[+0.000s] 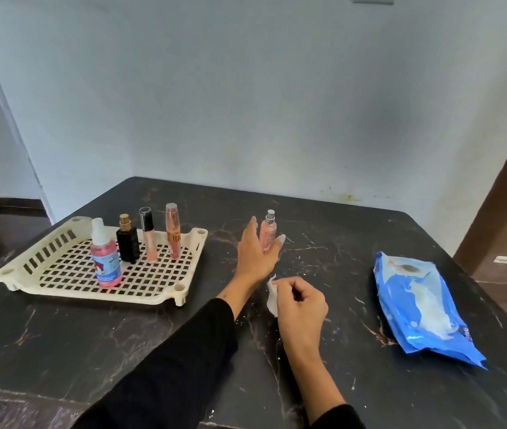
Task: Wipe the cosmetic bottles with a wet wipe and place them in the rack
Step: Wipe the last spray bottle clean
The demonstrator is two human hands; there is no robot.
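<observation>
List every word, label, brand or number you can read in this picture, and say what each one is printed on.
None can be read.
Pink bottle in the rack: blue and red label, print blurred.
Blue wipes pack: white print along its near right edge, too small and blurred to read.
Small pink spray bottle by the left hand: no legible print.
Black bottle and the two slim tubes: no readable text.

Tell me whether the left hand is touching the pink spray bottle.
Cannot tell: in the head view the left hand overlaps the pink spray bottle, fingers open, hiding any contact or gap.
</observation>
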